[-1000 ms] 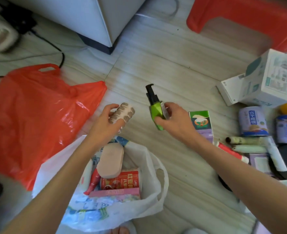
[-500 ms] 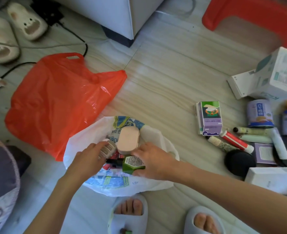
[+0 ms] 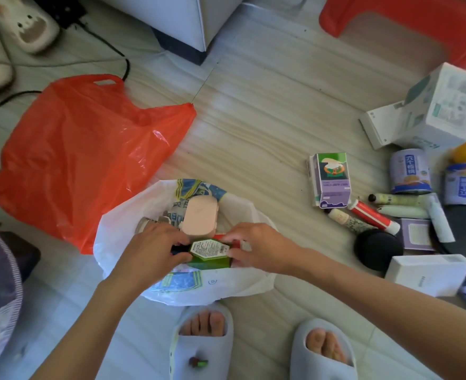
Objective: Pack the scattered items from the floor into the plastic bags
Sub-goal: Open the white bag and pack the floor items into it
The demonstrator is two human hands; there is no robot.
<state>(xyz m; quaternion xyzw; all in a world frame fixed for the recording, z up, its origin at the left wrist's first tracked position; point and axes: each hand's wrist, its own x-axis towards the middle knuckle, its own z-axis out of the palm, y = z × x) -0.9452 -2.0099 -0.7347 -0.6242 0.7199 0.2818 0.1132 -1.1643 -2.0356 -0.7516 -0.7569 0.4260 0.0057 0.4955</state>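
Holding the green bottle over the white bag

Gripping from both sides, our two hands meet at the mouth of the white plastic bag (image 3: 220,286). Our right hand (image 3: 256,249) pinches the base end of the green plastic pump bottle (image 3: 208,252) between thumb and curled fingers, while our left hand (image 3: 155,249) closes its fingers round the dark pump end. The bottle lies on its side, its printed label facing up, just above the things already inside the bag.

Inside, touching the bottle's far side, sits a pale pink rounded case (image 3: 200,216); a small patterned tube (image 3: 146,223) peeks out beyond our left knuckles, and a red packet shows beneath — mostly hidden.

Beside the white bag, to its left, lies the crumpled orange plastic bag (image 3: 83,154), flat on the pale wood-grain floor (image 3: 253,119).

Well apart on the right, the scattered items wait: a purple-and-green carton (image 3: 332,179), two blue-labelled tins (image 3: 410,171), a red-and-white tube (image 3: 373,216), a black round compact (image 3: 378,249), and a white rectangular box (image 3: 429,274). Our pale blue slippers (image 3: 201,344) stand just below the bag.
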